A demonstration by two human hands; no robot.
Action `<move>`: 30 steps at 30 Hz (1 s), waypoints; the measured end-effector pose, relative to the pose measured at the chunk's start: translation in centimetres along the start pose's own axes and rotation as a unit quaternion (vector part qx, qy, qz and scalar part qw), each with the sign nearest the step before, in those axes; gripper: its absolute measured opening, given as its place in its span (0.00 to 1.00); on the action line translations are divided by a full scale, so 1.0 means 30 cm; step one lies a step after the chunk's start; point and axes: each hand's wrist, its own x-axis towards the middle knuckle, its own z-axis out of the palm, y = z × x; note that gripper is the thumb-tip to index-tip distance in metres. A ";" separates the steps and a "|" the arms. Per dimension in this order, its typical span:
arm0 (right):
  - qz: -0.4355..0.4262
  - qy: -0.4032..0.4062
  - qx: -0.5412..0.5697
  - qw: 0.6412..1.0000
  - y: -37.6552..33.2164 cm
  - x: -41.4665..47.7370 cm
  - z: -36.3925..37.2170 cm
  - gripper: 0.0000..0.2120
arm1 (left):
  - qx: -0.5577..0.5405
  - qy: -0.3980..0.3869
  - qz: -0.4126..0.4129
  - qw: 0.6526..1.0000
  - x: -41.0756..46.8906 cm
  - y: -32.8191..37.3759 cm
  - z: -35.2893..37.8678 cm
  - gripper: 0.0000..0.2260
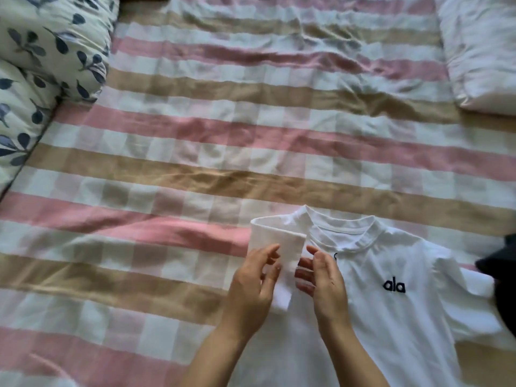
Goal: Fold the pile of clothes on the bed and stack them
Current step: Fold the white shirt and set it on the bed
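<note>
Head view looks down on a bed (195, 152) covered by a sheet checked in pink, tan and white; most of that sheet is bare, which gives room to work. A leaf-print quilt (42, 65) is bunched along the left edge and a white pillow (480, 51) sits at the upper right, both well apart from the work.

The T-shirt (391, 317) lies at the lower right, close to the person. It is spread flat and front up, with the neck pointing away, probably so both sides can be folded inward evenly. A dark garment (502, 280) shows at the right edge, touching or overlapping the shirt's far sleeve. It is likely next in the pile, though little of it can be seen. No finished stack is in view.

The left hand (251, 289) has its fingers and thumb curled onto the sleeve (268, 236). This sleeve is turned in toward the chest and lifted a little off the sheet. The right hand (326, 286) faces it, with bent fingertips meeting the sleeve's inner edge. Whether it pinches the cloth or only steadies it, I cannot tell. Two hands on one small flap suggests the crease is being squared before it is laid down.

The collar (346, 233) sits just beside the fold, and a small dark logo (393, 286) marks the chest.
</note>
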 end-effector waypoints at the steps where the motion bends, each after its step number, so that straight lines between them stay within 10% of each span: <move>1: 0.012 0.005 -0.024 1.000 0.003 0.014 -0.013 0.12 | 0.049 0.004 0.023 0.999 0.010 -0.020 0.016 0.14; 8: -0.076 0.001 -0.174 0.982 0.042 0.027 -0.039 0.15 | 0.430 -0.127 0.041 0.893 0.094 -0.150 0.092 0.27; 12: -0.123 0.029 -0.175 0.976 0.023 -0.003 -0.098 0.14 | 0.444 -0.134 0.018 0.886 0.104 -0.130 0.129 0.32; 17: -0.209 0.198 -0.190 0.939 -0.047 -0.029 -0.361 0.12 | 0.335 -0.130 0.208 0.910 0.085 0.101 0.313 0.19; 30: -0.079 0.338 -0.258 0.902 0.009 0.060 -0.827 0.15 | 0.347 -0.284 0.254 0.857 0.197 0.355 0.854 0.20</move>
